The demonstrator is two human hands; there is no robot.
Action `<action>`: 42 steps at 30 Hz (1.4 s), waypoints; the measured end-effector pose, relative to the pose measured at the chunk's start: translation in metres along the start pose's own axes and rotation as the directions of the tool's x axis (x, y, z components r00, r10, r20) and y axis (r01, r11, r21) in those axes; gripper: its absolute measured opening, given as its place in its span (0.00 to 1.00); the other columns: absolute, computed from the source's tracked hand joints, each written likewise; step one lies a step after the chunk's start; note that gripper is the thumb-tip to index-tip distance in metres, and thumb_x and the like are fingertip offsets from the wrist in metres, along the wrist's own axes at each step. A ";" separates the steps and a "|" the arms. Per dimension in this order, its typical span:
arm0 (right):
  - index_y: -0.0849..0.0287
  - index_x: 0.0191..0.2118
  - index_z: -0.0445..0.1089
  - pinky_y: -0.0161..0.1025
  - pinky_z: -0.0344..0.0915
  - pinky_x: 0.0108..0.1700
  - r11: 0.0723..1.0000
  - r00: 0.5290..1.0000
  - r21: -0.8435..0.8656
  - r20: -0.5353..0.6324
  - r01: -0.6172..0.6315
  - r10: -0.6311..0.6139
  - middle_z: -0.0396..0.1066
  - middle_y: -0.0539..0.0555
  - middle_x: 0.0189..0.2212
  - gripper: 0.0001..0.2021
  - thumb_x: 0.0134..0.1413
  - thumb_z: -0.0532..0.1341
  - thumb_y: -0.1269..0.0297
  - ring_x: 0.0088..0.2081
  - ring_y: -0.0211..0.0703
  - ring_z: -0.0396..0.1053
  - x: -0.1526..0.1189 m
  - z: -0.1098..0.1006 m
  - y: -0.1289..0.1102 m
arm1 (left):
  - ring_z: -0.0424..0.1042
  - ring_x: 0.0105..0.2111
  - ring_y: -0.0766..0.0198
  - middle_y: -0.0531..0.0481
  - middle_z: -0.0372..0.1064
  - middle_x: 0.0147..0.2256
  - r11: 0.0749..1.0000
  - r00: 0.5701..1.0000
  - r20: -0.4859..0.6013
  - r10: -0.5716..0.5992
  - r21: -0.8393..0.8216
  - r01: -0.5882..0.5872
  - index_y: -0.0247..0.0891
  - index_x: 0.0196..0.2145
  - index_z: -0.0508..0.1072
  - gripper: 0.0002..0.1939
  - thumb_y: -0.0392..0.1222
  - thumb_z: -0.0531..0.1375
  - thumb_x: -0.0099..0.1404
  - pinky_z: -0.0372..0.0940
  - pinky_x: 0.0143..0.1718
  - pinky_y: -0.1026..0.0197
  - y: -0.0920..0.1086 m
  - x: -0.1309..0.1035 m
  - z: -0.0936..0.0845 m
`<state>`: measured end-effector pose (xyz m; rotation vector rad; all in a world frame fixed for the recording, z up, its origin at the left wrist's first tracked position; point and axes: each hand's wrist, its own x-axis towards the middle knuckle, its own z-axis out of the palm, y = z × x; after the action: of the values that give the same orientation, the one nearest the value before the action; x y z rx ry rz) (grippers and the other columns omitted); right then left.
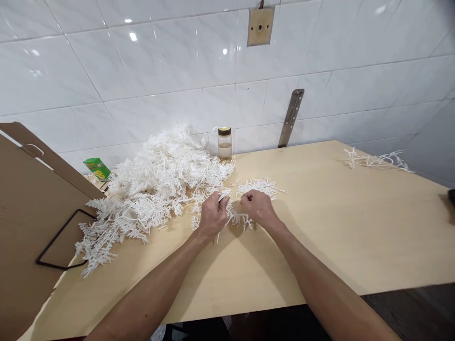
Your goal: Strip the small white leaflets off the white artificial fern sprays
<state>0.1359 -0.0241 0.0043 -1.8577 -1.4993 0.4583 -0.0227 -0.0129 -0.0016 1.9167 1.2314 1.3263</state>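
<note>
My left hand [213, 215] is closed around a white branched plastic sprig [240, 219], whose forked twigs stick out to the right below the fingers. A little to the right, my right hand [260, 207] pinches with thumb and fingers close to the sprig's twigs; what lies between its fingertips is too small to make out. Just behind my right hand, a small heap of short white twig pieces [262, 186] lies on the table. A large pile of white branched sprigs [161, 175] spreads to the left of my left hand.
A jar with a dark lid [224, 144] stands by the tiled wall behind the pile. At left are a cardboard box [39, 208], a black wire frame [53, 265] and a green packet [97, 169]. Bare stems [378, 160] lie far right on the wooden table [355, 227].
</note>
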 end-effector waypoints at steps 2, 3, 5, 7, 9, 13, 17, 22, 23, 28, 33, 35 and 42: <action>0.58 0.26 0.72 0.37 0.60 0.35 0.998 0.995 0.061 -0.099 -0.010 0.016 0.75 0.53 0.26 0.09 0.49 0.55 0.64 0.31 0.43 0.70 0.005 -0.009 0.008 | 0.56 0.21 0.68 0.56 0.58 0.19 0.988 0.987 0.124 -0.107 -0.095 0.119 0.38 0.22 0.64 0.17 0.52 0.59 0.61 0.51 0.26 0.64 -0.005 0.001 -0.002; 0.58 0.28 0.72 0.37 0.61 0.37 0.997 0.986 0.080 -0.163 -0.007 0.020 0.75 0.53 0.28 0.09 0.50 0.56 0.62 0.33 0.44 0.70 0.007 -0.012 0.012 | 0.58 0.21 0.68 0.55 0.59 0.19 0.968 0.972 0.164 -0.170 -0.154 0.195 0.38 0.22 0.66 0.18 0.54 0.59 0.61 0.52 0.25 0.65 -0.007 0.002 -0.002; 0.58 0.30 0.72 0.39 0.62 0.41 0.996 0.967 0.092 -0.254 0.008 0.015 0.76 0.54 0.29 0.10 0.51 0.57 0.60 0.34 0.45 0.71 0.010 -0.016 0.018 | 0.58 0.19 0.69 0.55 0.60 0.17 0.915 0.937 0.203 -0.285 -0.232 0.329 0.37 0.22 0.68 0.20 0.57 0.60 0.59 0.52 0.22 0.65 -0.012 0.003 -0.001; 0.59 0.32 0.72 0.40 0.63 0.42 0.996 0.963 0.083 -0.270 0.024 0.000 0.76 0.54 0.31 0.09 0.51 0.57 0.61 0.34 0.46 0.72 0.011 -0.015 0.022 | 0.59 0.18 0.69 0.55 0.60 0.16 0.871 0.908 0.219 -0.357 -0.273 0.408 0.36 0.21 0.69 0.21 0.57 0.62 0.56 0.52 0.21 0.65 -0.013 0.003 0.000; 0.59 0.36 0.74 0.42 0.64 0.44 0.995 0.970 0.077 -0.239 0.057 -0.038 0.77 0.54 0.34 0.10 0.51 0.57 0.63 0.34 0.45 0.72 0.010 -0.013 0.022 | 0.61 0.18 0.68 0.54 0.62 0.16 0.847 0.893 0.230 -0.387 -0.294 0.443 0.35 0.21 0.70 0.21 0.57 0.63 0.55 0.54 0.21 0.65 -0.011 0.003 0.001; 0.56 0.37 0.76 0.41 0.66 0.43 0.966 0.983 0.179 -0.039 0.186 -0.182 0.78 0.52 0.37 0.11 0.53 0.58 0.60 0.36 0.44 0.74 0.003 -0.006 0.012 | 0.63 0.19 0.68 0.52 0.65 0.18 0.839 0.894 0.221 -0.390 -0.316 0.444 0.34 0.22 0.71 0.20 0.57 0.65 0.53 0.56 0.22 0.65 -0.007 0.003 0.001; 0.55 0.35 0.77 0.38 0.66 0.39 0.943 0.956 0.262 0.151 0.208 -0.253 0.79 0.51 0.33 0.10 0.52 0.60 0.58 0.35 0.44 0.74 -0.006 0.000 -0.001 | 0.61 0.19 0.69 0.54 0.63 0.17 0.845 0.909 0.166 -0.383 -0.335 0.417 0.35 0.21 0.69 0.20 0.56 0.66 0.51 0.54 0.21 0.66 -0.009 0.003 0.001; 0.56 0.32 0.77 0.36 0.64 0.35 0.960 0.968 0.230 0.153 0.162 -0.200 0.78 0.50 0.30 0.09 0.52 0.60 0.60 0.31 0.41 0.73 -0.009 0.003 -0.004 | 0.61 0.19 0.69 0.55 0.64 0.18 0.839 0.902 0.178 -0.393 -0.332 0.431 0.35 0.21 0.70 0.19 0.54 0.65 0.51 0.54 0.22 0.65 -0.008 0.004 0.000; 0.56 0.32 0.77 0.36 0.64 0.34 0.961 0.968 0.225 0.153 0.162 -0.199 0.78 0.49 0.30 0.09 0.52 0.60 0.60 0.30 0.41 0.72 -0.009 0.002 -0.004 | 0.61 0.19 0.69 0.54 0.64 0.18 0.844 0.903 0.185 -0.388 -0.322 0.428 0.35 0.22 0.70 0.18 0.54 0.65 0.52 0.54 0.22 0.65 -0.007 0.004 0.000; 0.57 0.27 0.74 0.35 0.62 0.34 0.955 0.960 0.214 0.145 0.206 -0.239 0.76 0.49 0.26 0.09 0.52 0.58 0.61 0.29 0.40 0.70 -0.011 0.001 -0.006 | 0.59 0.20 0.69 0.55 0.63 0.18 0.906 0.935 0.140 -0.326 -0.237 0.351 0.35 0.20 0.70 0.16 0.52 0.63 0.54 0.54 0.23 0.65 -0.007 0.005 0.000; 0.57 0.28 0.73 0.35 0.61 0.34 0.958 0.968 0.220 0.126 0.184 -0.215 0.76 0.49 0.27 0.08 0.51 0.58 0.61 0.29 0.40 0.70 -0.012 0.007 -0.005 | 0.56 0.20 0.70 0.57 0.58 0.16 0.923 0.946 0.097 -0.310 -0.207 0.324 0.37 0.17 0.66 0.18 0.51 0.65 0.52 0.52 0.23 0.66 -0.007 0.005 0.000; 0.56 0.29 0.74 0.35 0.62 0.34 0.955 0.968 0.225 0.120 0.192 -0.223 0.76 0.49 0.28 0.08 0.51 0.58 0.62 0.30 0.40 0.71 -0.012 0.009 -0.005 | 0.57 0.19 0.70 0.57 0.59 0.16 0.903 0.929 0.120 -0.350 -0.219 0.368 0.37 0.17 0.66 0.18 0.51 0.65 0.52 0.52 0.22 0.66 -0.007 0.004 -0.001; 0.57 0.26 0.70 0.35 0.59 0.34 0.969 0.971 0.125 0.082 0.215 -0.226 0.74 0.50 0.25 0.08 0.51 0.56 0.64 0.28 0.40 0.69 -0.015 0.012 -0.008 | 0.58 0.19 0.69 0.56 0.60 0.16 0.902 0.920 0.101 -0.378 -0.183 0.391 0.37 0.17 0.67 0.17 0.50 0.64 0.52 0.52 0.22 0.66 -0.003 0.003 0.001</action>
<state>0.1182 -0.0339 -0.0006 -1.5774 -1.6849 0.5216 -0.0232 -0.0085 -0.0030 1.4692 1.3082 1.1217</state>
